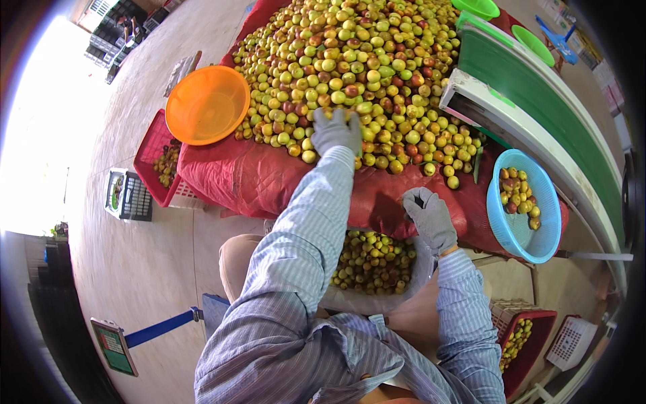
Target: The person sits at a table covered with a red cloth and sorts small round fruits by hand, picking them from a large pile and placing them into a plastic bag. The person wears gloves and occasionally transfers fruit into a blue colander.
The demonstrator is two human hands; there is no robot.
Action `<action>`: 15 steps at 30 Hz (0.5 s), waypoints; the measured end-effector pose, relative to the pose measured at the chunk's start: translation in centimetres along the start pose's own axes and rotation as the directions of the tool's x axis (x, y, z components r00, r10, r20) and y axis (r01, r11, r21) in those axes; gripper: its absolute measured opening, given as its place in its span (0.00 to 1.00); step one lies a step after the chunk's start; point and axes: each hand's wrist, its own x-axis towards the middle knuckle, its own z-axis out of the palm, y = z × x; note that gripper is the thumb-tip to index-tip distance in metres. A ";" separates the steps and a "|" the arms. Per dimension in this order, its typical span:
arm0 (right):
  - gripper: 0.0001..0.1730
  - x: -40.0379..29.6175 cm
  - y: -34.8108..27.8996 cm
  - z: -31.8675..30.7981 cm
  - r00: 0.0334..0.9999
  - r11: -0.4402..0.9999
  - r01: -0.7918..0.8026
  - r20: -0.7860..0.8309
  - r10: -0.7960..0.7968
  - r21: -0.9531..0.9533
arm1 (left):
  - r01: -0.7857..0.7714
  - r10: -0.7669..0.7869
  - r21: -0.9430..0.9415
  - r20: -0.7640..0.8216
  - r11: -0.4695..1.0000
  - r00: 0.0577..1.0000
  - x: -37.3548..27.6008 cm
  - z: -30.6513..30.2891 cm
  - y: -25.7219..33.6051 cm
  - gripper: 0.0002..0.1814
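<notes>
A large heap of green, yellow and reddish jujube-like fruits [373,65] lies on a red woven sheet [242,174]. My left hand [337,132], in a grey glove, reaches over the near edge of the heap; its fingertips are among the fruits and blurred, so whether it holds one is hidden. My right hand [430,217], gloved the same, hovers above the sheet's front edge with its fingers curled; what lies inside them cannot be told. Below, between my knees, a lined container [353,300] holds many more fruits [376,262].
An orange basin [207,106] stands left of the heap, a blue basket [525,242] with fruits at right. A green conveyor belt [545,81] runs along the right. Red crates [146,146] [537,348] and a dark grey crate [139,199] stand lower down. A person is far off at upper left.
</notes>
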 end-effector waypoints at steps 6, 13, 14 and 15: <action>0.12 0.2 -0.6 2.1 0.999 0.999 0.042 0.034 -0.042 0.015 | -0.326 0.325 0.157 0.029 0.932 0.945 -4.3 4.0 -0.3 0.34; 0.12 1.6 0.3 2.2 0.999 0.999 0.021 -0.040 -0.022 -0.032 | -0.547 0.544 0.168 0.070 0.820 0.836 -9.4 7.7 -1.6 0.37; 0.12 1.8 0.8 2.0 0.999 1.000 0.009 -0.047 -0.010 -0.018 | -0.612 0.589 0.166 0.171 0.773 0.790 -10.2 7.9 -2.1 0.36; 0.12 2.0 0.7 1.8 0.998 1.000 0.006 -0.066 -0.007 -0.010 | -0.671 0.624 0.163 0.264 0.723 0.736 -11.0 6.2 -2.3 0.34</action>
